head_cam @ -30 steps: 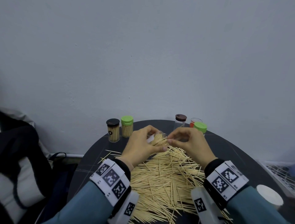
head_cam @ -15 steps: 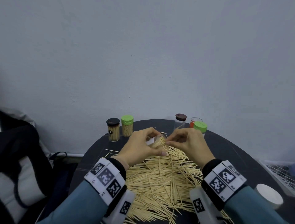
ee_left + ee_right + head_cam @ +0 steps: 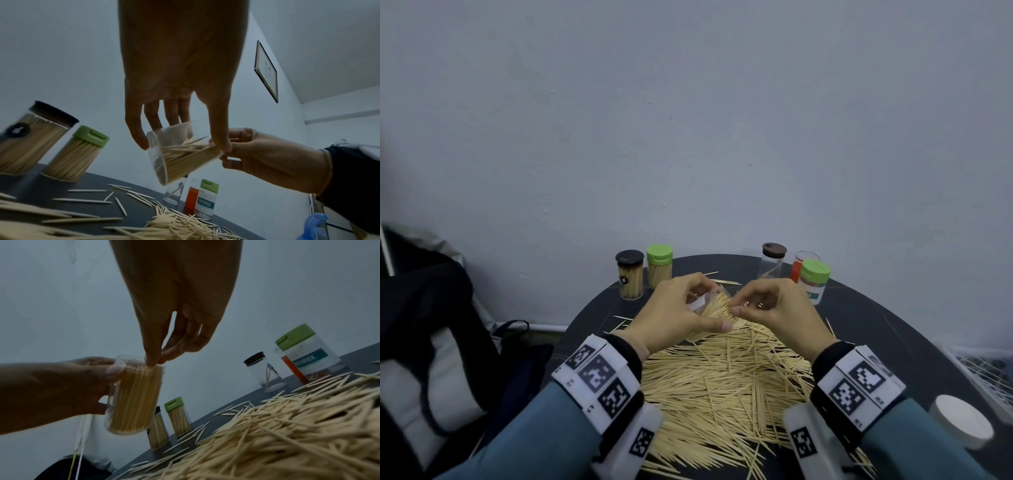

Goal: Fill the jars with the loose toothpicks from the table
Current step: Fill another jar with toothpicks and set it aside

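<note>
Clear open jar (image 3: 134, 395), tilted, nearly full of toothpicks (image 3: 137, 394).

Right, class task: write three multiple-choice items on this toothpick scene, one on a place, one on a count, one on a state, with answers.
1. Where is the open clear jar?
A in the left hand
B on the table
C on the floor

2. How many green lids show?
A one
B two
C four

3. The brown-lidded jar is:
A full
B nearly empty
C tipped over

Answers: 1 A, fingers curl round it; 2 B, one on each side; 3 B, only a few toothpicks inside.
</note>
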Motion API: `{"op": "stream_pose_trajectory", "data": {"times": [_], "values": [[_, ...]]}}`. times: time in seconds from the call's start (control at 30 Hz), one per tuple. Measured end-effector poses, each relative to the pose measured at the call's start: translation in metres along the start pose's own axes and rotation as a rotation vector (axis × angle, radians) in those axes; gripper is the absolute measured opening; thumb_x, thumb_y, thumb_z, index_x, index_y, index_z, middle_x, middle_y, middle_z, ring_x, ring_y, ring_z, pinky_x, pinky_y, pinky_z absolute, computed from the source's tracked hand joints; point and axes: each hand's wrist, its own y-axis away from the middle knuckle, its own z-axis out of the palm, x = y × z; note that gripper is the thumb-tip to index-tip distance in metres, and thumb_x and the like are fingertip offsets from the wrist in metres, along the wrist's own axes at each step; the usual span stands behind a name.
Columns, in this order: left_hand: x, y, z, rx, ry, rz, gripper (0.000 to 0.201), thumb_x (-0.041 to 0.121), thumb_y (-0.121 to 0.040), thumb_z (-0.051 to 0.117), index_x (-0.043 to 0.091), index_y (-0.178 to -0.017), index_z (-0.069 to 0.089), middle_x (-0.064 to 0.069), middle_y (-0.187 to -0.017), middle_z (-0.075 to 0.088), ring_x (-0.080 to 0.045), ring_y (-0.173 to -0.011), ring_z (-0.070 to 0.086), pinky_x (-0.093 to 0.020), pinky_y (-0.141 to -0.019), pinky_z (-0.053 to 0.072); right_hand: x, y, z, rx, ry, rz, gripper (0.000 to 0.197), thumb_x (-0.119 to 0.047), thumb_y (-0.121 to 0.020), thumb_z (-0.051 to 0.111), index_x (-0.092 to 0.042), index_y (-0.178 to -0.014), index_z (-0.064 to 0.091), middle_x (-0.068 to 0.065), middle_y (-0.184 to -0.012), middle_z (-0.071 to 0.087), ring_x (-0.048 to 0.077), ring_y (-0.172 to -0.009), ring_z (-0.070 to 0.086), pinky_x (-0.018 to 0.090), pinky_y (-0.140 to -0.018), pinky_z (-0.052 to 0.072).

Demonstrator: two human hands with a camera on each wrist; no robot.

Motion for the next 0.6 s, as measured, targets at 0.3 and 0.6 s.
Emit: {"op": "stream_pose_trajectory", "data": {"times": [0.3,0.6], "values": [[-0.015,0.012,-0.040,0.056,0.068,-0.045,0.053,0.038,-0.061,0.083,0.024,-0.107,0.062,0.011,-0.101,0.065,-0.004,-0.096,0.059,-0.015,-0.077,0.045,-0.011,0.000,0.019,-0.110,0.106,0.038,0.015,-0.023,-0.084,0.068,-0.026,-0.097,0.063,-0.010,-0.092,0.063,-0.001,-0.080,0.057,0.008,-0.065,0.043],[-0.049,0.042,-0.104,0.223,-0.017,-0.114,0.046,0.030,-0.062,0.085,0.024,-0.102,0.063,0.008,-0.100,0.065,0.003,-0.086,0.055,0.000,-0.067,0.039,-0.070,0.000,0.087,-1.028,0.600,0.065,0.115,-0.052,-0.071,0.073,-0.035,-0.147,-0.011,-0.005,-0.157,-0.016,0.017,-0.145,-0.010,0.053,-0.117,-0.001]]}}
